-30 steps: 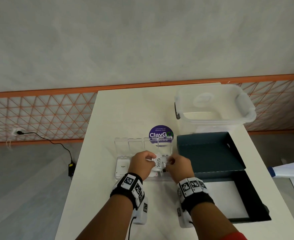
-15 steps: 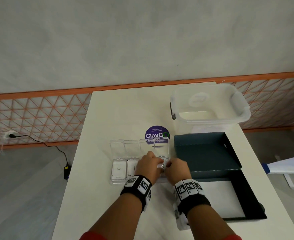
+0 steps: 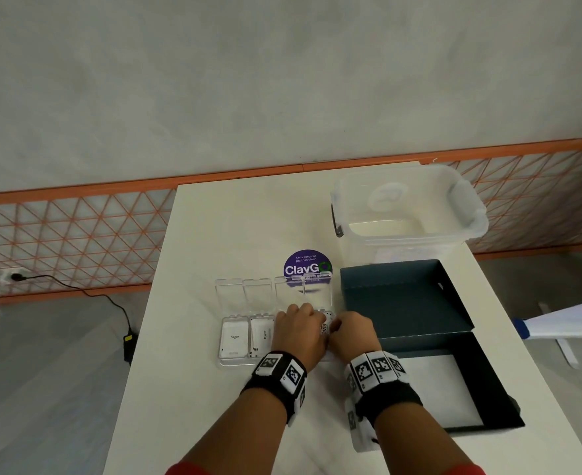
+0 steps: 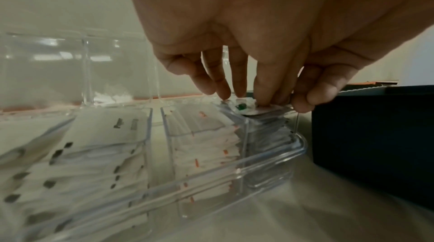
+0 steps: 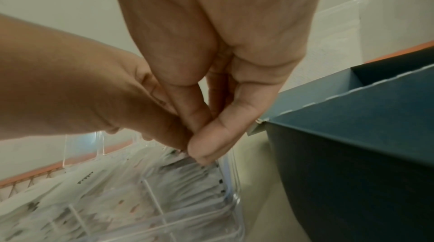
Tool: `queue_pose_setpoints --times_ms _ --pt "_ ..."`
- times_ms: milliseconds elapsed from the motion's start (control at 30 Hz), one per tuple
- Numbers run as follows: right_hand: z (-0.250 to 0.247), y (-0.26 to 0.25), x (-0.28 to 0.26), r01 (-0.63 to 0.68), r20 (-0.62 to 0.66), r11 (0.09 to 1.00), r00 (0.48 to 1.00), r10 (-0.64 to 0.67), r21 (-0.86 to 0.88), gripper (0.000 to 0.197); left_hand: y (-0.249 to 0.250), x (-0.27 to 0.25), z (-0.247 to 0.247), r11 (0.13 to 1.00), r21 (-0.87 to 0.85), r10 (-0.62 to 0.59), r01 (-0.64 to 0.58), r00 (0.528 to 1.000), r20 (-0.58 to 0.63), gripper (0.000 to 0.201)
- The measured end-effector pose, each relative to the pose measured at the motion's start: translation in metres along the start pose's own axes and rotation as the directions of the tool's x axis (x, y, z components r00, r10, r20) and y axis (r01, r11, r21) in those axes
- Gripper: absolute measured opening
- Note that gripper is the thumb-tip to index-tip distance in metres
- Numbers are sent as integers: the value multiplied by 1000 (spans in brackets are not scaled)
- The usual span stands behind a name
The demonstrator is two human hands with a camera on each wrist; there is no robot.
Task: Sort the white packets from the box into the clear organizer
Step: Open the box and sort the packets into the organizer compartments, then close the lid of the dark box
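Observation:
The clear organizer [image 3: 229, 362] lies on the white table with its lids tipped back. Its left compartments hold Sugar packets [image 3: 234, 337] and Pepper packets [image 3: 264, 335]. Over the rightmost compartment my left hand [image 3: 300, 332] and right hand [image 3: 349, 332] meet on a white Stevia packet [image 3: 324, 326]. In the left wrist view my left hand [image 4: 284, 103] has fingertips on the top packet [image 4: 258, 111] of a full stack, thumb at its right edge. My right hand [image 5: 199, 151] pinches that packet's near edge between thumb and forefinger. The dark box [image 3: 488, 389] stands open to the right.
The box's raised lid [image 3: 402, 299] stands close against the organizer's right side. A clear lidded storage tub [image 3: 406, 214] sits behind it, and a purple round sticker [image 3: 306, 267] lies behind the organizer. A black cable [image 3: 111, 303] runs over the floor on the left.
Both hands have come down and forward with the Stevia packet, from above the organizer onto the stack in its rightmost compartment.

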State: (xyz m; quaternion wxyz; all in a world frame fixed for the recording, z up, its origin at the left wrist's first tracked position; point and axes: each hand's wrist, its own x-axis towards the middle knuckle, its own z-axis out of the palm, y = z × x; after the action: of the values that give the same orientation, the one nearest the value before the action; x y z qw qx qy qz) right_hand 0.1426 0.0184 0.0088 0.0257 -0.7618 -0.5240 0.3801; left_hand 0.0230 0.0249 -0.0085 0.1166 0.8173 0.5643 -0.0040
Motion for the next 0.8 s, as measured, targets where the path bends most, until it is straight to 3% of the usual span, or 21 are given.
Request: queue_pose_setpoints --times_ms 200,433,633,733,800 --pt "-1 0 -3 -2 -29 999 1000 4 47 16 -7 -3 -2 972 -232 -51 31 995 -84 36" --pt "-15 8 -13 -9 -60 991 998 17 137 17 -19 -11 -11 929 -357 -140 98 986 -95 34" --pt "-45 29 -25 -56 -100 976 992 78 213 15 -32 -15 -23 762 -611 -360 216 925 -123 21" --pt "-63 45 -29 -58 -115 979 990 82 193 6 -31 -14 -29 735 -644 -372 213 920 -121 20" --pt "-77 56 -31 -65 -122 975 988 93 211 11 -21 -14 -35 708 -686 -349 167 927 -134 17"
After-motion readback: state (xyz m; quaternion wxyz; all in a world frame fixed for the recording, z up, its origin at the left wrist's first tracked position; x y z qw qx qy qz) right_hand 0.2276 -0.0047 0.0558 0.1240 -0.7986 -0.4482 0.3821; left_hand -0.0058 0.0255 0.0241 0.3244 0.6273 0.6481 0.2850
